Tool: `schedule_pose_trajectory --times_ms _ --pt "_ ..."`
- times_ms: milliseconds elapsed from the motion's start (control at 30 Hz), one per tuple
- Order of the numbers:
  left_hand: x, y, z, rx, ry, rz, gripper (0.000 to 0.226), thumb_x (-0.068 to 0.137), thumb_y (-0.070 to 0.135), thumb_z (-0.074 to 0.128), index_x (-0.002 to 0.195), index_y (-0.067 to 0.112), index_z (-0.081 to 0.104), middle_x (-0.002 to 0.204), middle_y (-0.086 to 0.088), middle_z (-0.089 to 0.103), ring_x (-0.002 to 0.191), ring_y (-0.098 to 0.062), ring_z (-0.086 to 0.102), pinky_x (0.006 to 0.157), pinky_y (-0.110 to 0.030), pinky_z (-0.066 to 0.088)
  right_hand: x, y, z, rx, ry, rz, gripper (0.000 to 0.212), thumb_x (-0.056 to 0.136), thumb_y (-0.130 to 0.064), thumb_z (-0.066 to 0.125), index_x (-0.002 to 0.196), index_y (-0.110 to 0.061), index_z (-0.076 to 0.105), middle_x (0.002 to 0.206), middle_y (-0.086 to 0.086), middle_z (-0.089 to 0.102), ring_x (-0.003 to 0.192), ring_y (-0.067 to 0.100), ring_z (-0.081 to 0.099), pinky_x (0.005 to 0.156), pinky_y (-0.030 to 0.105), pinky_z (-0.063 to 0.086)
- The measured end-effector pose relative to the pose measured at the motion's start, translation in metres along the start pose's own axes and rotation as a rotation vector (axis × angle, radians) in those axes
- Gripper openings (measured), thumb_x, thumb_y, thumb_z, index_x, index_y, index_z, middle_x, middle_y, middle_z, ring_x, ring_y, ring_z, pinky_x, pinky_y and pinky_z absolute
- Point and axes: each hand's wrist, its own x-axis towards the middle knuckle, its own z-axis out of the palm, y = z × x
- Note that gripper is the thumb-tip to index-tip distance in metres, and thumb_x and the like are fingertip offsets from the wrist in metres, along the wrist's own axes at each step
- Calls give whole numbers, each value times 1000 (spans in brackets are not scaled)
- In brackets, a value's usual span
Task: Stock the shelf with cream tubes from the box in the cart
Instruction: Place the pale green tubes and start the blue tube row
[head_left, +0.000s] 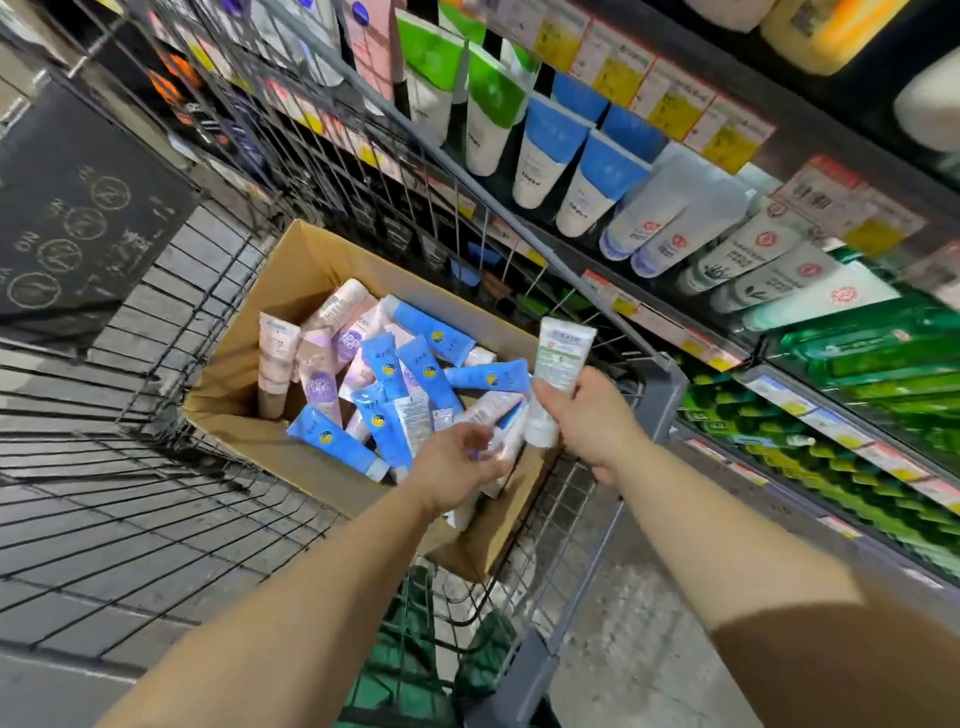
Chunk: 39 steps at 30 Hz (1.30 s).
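Many cream tubes (415, 364) in box (291, 291) in cart (156, 426); right grip (587, 415) clamped on white tube (558, 364), left grip (457, 462) on pale tube (501, 441).

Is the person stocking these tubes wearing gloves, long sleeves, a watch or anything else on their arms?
No gloves: the left hand and right hand are both bare. The forearms are uncovered too, with no sleeves in view. No watch, ring or bracelet shows on either wrist.
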Motion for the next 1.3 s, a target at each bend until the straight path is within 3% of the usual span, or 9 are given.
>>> schedule_pose_trajectory --times_ms 100,233,367,500,600,700,867,1167,1300 --pt "14 -10 25 359 28 -19 23 84 36 70 87 25 50 90 1 58 89 -22 57 74 -29 43 7 1 -13 -15 24 -12 30 94 -27 60 122 -16 57 113 -1 64 99 17 62 77 29 49" --pt "24 -7 31 447 47 -9 21 87 29 64 80 16 49 83 -5 57 85 -26 57 65 -28 36 7 5 -13 -56 16 -33 30 94 -29 60 122 -17 56 114 -2 63 100 16 62 82 32 51" --pt "11 -12 2 -73 -233 -157 6 88 12 63 83 10 61 75 -6 58 69 -20 54 62 -27 44 -4 5 -10 -37 10 -14 31 93 -31 61 120 -17 58 116 0 66 100 16 64 86 37 55" --pt "-19 -12 -35 -480 -364 -191 10 94 4 57 98 10 64 75 -1 67 73 -17 61 80 -37 52 -23 -14 -14 9 15 -23 30 94 -31 59 122 -19 56 118 -1 63 102 18 61 81 34 51" --pt "-41 8 -51 -581 -338 -133 31 94 -1 55 121 14 58 92 -6 66 85 -21 64 93 -44 51 -44 -35 -21 34 20 -65 31 94 -30 59 123 -18 56 118 1 64 101 18 62 80 33 51" --pt "-63 42 -60 -569 -360 -51 41 87 -2 62 121 20 57 89 -7 62 83 -21 62 91 -42 52 -72 -53 -36 74 20 -81 24 94 -30 60 117 -22 56 119 2 64 102 20 63 89 42 53" --pt "-106 127 -53 -505 -443 110 56 73 -1 67 126 17 55 92 -9 67 83 -23 63 84 -40 55 -130 -77 -89 58 55 -126 26 94 -37 58 116 -23 54 114 -3 62 94 16 60 69 28 47" --pt "-191 266 79 -262 -532 405 68 57 27 83 118 11 57 116 -16 67 92 -25 65 83 -40 52 -236 -39 -230 409 87 -280 17 92 -2 59 105 -11 63 97 1 72 74 8 67 60 21 54" --pt "-230 298 194 -150 -573 471 47 76 15 78 119 14 59 111 -14 69 89 -26 65 81 -39 55 -294 30 -326 452 237 -352 17 91 0 59 98 -15 58 93 -2 69 68 -2 62 54 10 47"
